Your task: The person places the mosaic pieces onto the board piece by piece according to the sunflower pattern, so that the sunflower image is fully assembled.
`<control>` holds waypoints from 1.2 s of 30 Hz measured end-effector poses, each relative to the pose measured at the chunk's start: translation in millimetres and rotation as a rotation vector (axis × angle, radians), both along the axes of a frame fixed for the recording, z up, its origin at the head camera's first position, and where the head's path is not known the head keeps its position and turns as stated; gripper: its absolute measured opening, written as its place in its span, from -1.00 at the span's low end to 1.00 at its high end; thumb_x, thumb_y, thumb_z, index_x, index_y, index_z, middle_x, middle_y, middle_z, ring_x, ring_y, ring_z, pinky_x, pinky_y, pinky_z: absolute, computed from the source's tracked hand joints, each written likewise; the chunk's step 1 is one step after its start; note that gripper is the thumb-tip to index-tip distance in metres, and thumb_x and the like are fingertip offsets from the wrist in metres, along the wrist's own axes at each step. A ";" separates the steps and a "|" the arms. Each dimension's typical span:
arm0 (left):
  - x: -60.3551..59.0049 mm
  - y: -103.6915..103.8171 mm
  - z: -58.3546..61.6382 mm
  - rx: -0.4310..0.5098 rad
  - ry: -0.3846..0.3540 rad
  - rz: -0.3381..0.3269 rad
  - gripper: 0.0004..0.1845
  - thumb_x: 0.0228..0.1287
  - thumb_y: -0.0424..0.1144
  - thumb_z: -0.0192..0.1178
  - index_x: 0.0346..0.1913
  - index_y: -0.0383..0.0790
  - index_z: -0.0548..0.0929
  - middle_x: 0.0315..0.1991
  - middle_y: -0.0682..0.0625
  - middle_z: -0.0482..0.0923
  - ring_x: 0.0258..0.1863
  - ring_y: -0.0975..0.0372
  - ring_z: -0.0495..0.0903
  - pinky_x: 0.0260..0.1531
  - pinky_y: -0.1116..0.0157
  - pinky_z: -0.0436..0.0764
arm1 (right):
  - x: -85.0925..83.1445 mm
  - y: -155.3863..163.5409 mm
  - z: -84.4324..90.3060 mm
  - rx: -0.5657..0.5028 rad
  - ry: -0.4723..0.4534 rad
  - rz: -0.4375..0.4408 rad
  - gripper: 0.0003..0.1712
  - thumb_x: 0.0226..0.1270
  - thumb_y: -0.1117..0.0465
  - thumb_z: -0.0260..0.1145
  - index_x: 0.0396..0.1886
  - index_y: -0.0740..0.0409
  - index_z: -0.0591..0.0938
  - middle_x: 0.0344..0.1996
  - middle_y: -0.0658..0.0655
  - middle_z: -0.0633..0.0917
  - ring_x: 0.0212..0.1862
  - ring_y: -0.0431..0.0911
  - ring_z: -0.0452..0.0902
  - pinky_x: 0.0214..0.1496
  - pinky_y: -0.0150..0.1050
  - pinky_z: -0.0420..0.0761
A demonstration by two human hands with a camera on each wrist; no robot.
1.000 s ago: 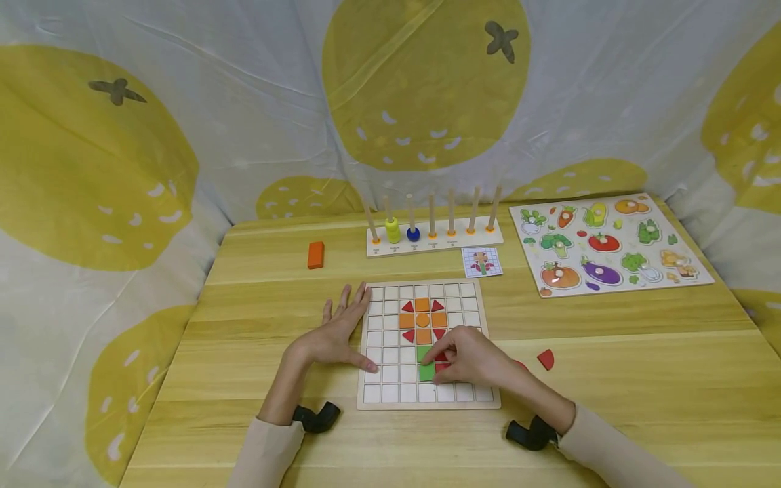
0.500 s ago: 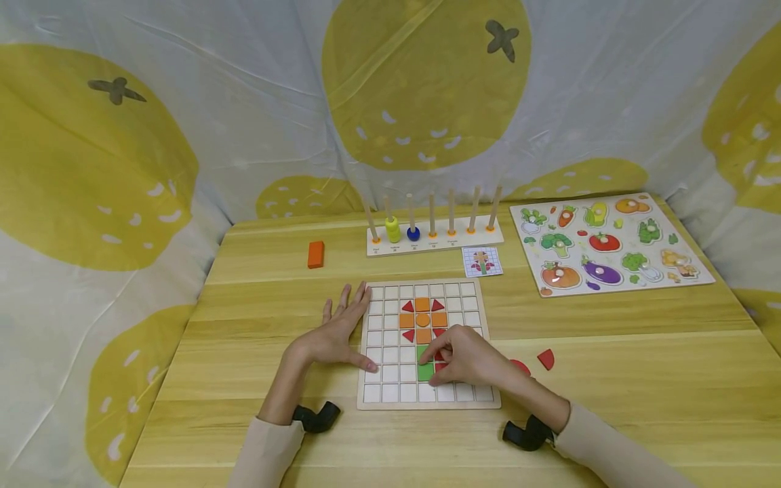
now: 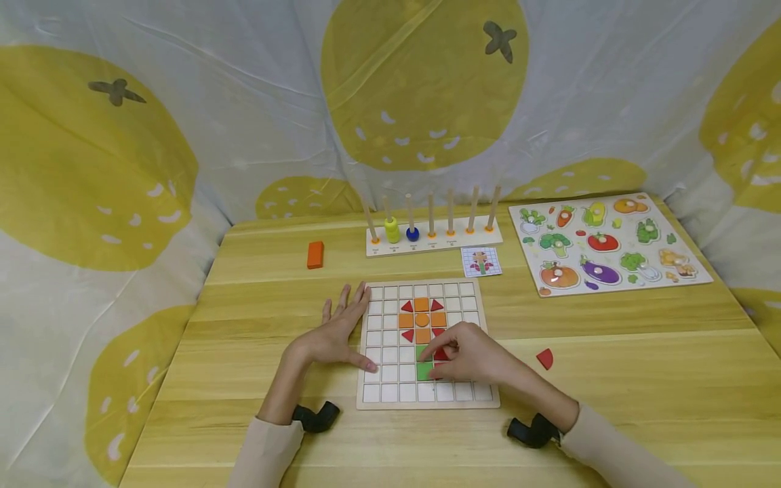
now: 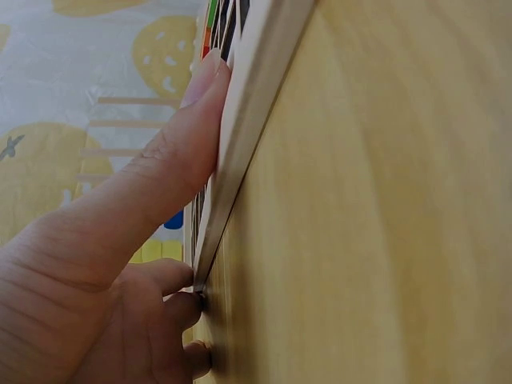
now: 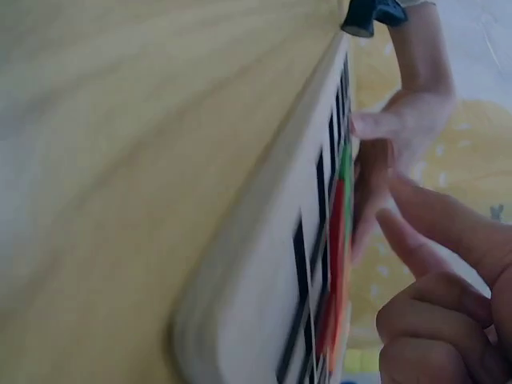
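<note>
A white grid board [image 3: 390,396] lies on the wooden table, with an orange and red flower pattern [image 3: 422,320] and green squares [image 3: 424,371] below it. My right hand [image 3: 434,360] hovers over the board's lower middle, fingers curled, with forefinger and thumb pinching a red piece [image 3: 441,355] beside the green squares. In the right wrist view the red piece [image 5: 334,240] shows edge-on on the board [image 5: 264,280] by my fingers [image 5: 432,232]. My left hand [image 3: 342,325] lies flat against the board's left edge, its thumb [image 4: 160,184] resting on the rim [image 4: 248,136].
A loose red quarter-round piece [image 3: 545,358] lies right of the board. Behind are a pattern card [image 3: 481,261], a peg rack [image 3: 433,237] with yellow-green and blue rings, an orange block [image 3: 315,254] and a vegetable puzzle [image 3: 607,244]. Lemon-print cloth surrounds the table.
My right hand has shifted slightly left over the red piece, and its forearm now covers a red piece that showed by the wrist. The left hand has stayed still.
</note>
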State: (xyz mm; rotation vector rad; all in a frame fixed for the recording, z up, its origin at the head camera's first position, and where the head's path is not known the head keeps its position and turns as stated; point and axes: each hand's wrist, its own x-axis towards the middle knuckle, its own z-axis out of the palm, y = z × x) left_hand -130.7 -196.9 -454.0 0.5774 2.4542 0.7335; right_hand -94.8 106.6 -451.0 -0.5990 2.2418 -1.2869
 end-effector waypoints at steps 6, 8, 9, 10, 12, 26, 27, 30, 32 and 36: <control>-0.2 0.3 1.3 0.002 -0.004 -0.001 0.56 -0.07 0.09 0.65 0.67 -0.22 -0.38 0.70 -0.10 -0.60 0.64 -0.12 -0.70 0.50 -0.32 -0.61 | -7.7 37.4 5.1 0.011 -0.004 -0.029 -0.77 0.26 0.11 0.56 -0.11 0.04 0.85 -0.74 -0.12 0.21 -0.61 -0.28 0.11 -0.49 -0.41 0.15; -0.2 0.3 1.9 0.003 -0.007 -0.001 0.56 -0.07 0.08 0.65 0.67 -0.21 -0.39 0.70 -0.10 -0.61 0.64 -0.11 -0.71 0.50 -0.31 -0.61 | -10.1 53.4 6.3 0.024 -0.017 -0.038 -0.73 0.28 0.08 0.54 -0.07 0.05 0.84 -0.72 -0.11 0.23 -0.60 -0.27 0.13 -0.49 -0.39 0.15; -0.2 0.3 2.2 0.004 -0.010 -0.002 0.56 -0.06 0.08 0.65 0.67 -0.21 -0.40 0.70 -0.10 -0.61 0.63 -0.11 -0.71 0.50 -0.31 -0.61 | -11.2 61.5 6.8 0.030 -0.026 -0.044 -0.73 0.30 0.07 0.53 -0.06 0.06 0.84 -0.72 -0.10 0.23 -0.60 -0.26 0.13 -0.50 -0.38 0.15; -0.3 0.3 2.4 0.005 -0.011 -0.003 0.56 -0.06 0.07 0.65 0.67 -0.21 -0.40 0.69 -0.10 -0.62 0.63 -0.11 -0.72 0.50 -0.31 -0.62 | -12.4 69.5 7.2 0.035 -0.036 -0.050 -0.72 0.31 0.07 0.52 -0.06 0.08 0.83 -0.71 -0.09 0.24 -0.60 -0.26 0.15 -0.51 -0.37 0.16; -0.4 0.2 2.6 0.009 -0.015 -0.005 0.56 -0.05 0.06 0.65 0.67 -0.22 -0.41 0.69 -0.10 -0.63 0.63 -0.11 -0.73 0.50 -0.32 -0.62 | -14.6 84.6 7.7 0.047 -0.057 -0.066 -0.70 0.30 0.07 0.52 -0.05 0.10 0.83 -0.69 -0.08 0.27 -0.59 -0.24 0.17 -0.52 -0.36 0.16; -0.3 -1.5 1.1 0.008 -0.017 0.002 0.56 -0.06 0.07 0.65 0.67 -0.21 -0.40 0.69 -0.09 -0.64 0.63 -0.10 -0.74 0.49 -0.32 -0.63 | -24.3 116.5 -5.7 0.105 -0.128 -0.008 -0.74 0.11 0.16 0.64 -0.23 0.13 0.80 -0.68 -0.07 0.29 -0.61 -0.27 0.16 -0.55 -0.40 0.13; -0.3 -1.5 1.1 0.009 -0.017 0.003 0.56 -0.06 0.07 0.65 0.67 -0.21 -0.40 0.69 -0.09 -0.64 0.63 -0.10 -0.74 0.49 -0.32 -0.64 | -24.9 116.6 -6.5 0.113 -0.131 -0.009 -0.76 0.11 0.17 0.64 -0.24 0.13 0.80 -0.68 -0.07 0.31 -0.62 -0.26 0.17 -0.56 -0.41 0.13; -0.2 -1.4 1.0 0.014 -0.019 0.002 0.56 -0.06 0.07 0.65 0.67 -0.21 -0.40 0.69 -0.09 -0.64 0.62 -0.11 -0.74 0.49 -0.32 -0.64 | -27.1 118.4 -6.9 0.138 -0.116 -0.051 -0.80 0.13 0.18 0.63 -0.29 0.13 0.81 -0.68 -0.05 0.37 -0.61 -0.24 0.20 -0.55 -0.41 0.14; -0.2 -1.0 0.9 0.017 -0.019 0.000 0.56 -0.06 0.07 0.65 0.67 -0.21 -0.40 0.69 -0.10 -0.64 0.62 -0.11 -0.74 0.49 -0.32 -0.64 | -28.8 120.0 -6.0 0.162 -0.080 -0.099 -0.84 0.16 0.18 0.61 -0.30 0.11 0.81 -0.65 -0.04 0.44 -0.58 -0.23 0.22 -0.53 -0.39 0.16; -0.5 0.2 0.8 0.020 -0.018 -0.002 0.56 -0.06 0.07 0.65 0.67 -0.22 -0.40 0.69 -0.10 -0.63 0.63 -0.11 -0.74 0.49 -0.32 -0.63 | -32.3 121.6 -3.7 0.193 -0.023 -0.148 -0.81 0.17 0.14 0.61 -0.26 0.09 0.81 -0.65 -0.04 0.44 -0.57 -0.22 0.23 -0.52 -0.39 0.18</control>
